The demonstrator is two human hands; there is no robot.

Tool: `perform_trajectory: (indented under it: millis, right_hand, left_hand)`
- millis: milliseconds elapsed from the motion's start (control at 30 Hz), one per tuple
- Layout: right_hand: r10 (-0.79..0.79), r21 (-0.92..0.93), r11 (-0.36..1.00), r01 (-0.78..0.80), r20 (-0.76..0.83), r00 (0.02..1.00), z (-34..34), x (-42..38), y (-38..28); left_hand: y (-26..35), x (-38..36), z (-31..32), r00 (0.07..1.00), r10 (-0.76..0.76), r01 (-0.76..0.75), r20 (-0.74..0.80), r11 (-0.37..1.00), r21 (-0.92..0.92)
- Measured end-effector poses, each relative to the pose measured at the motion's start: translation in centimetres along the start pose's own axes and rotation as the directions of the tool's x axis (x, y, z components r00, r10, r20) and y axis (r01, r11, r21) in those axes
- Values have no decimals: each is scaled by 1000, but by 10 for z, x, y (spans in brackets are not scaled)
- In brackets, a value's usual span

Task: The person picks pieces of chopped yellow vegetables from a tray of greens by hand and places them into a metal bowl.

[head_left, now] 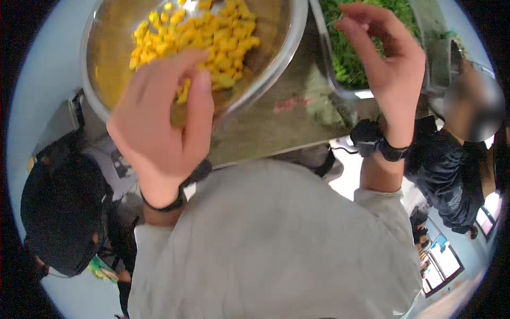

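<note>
My left hand [162,117] is over the near side of a metal bowl [300,26]. Its fingers curve loosely, with thumb and forefinger tips a little apart and nothing visible between them. Yellow diced pieces [218,40], a few of them greenish, lie in the bowl just beyond those fingertips. To the right, my right hand [390,58] is raised over a clear container of chopped green leaves [350,64]. Its thumb and forefinger come together at the tips; whatever they pinch is too small to make out.
The bowl and container stand on a worn table [255,135] with a reddish smear. A person in a black cap [64,207] is at the left, and another person in dark clothing [446,175] is at the right. More containers sit at the far right.
</note>
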State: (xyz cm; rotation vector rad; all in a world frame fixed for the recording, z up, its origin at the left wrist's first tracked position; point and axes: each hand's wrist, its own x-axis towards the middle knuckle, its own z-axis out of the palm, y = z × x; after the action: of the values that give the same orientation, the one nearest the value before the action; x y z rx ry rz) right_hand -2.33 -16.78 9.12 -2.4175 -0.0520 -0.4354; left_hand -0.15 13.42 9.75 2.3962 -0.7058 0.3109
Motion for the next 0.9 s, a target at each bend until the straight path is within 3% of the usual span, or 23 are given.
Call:
perform_trajectory:
  millis: [33,67,133,233,333,433,533,633,767,867,900]
  right_hand:
    - [-70,-70,995,73,45,997,3,-13,-8]
    - [1,12,1000,-2,96,995,8,-32,-16]
    - [-168,17,986,168,142,975,29,-64,-29]
    - [-64,-70,994,79,198,978,73,-78,-43]
    - [-128,-107,983,146,161,979,95,-74,-25]
    - [-151,-157,970,188,224,963,92,-73,-24]
    - [-298,110,952,286,116,947,52,-73,-46]
    - [-348,230,906,356,-79,934,18,-58,-75]
    - [-484,63,861,504,-201,852,42,-12,-69]
    - [-347,-83,938,337,-252,903,19,-9,-50]
    - [-264,-148,962,228,-313,912,7,-14,-34]
  left_hand:
    - [1,0,4,999,-4,4,-38,1000,4]
    - [-4,1,9,996,46,-48,-80,999,-14]
    - [-11,-2,15,983,112,-119,-148,992,-41]
    - [-9,-1,17,980,120,-131,-160,990,-59]
    - [-9,-6,19,984,74,-84,-160,994,-62]
    - [-8,-6,14,985,105,-109,-138,994,-22]
    - [-5,-5,9,987,109,-108,-117,994,14]
    - [-3,-6,13,989,51,-53,-138,999,-9]
    - [6,-4,14,980,-55,51,-190,998,-26]
    - [13,1,10,987,-94,93,-133,996,-16]
    - [10,0,11,992,-24,26,-127,1000,14]
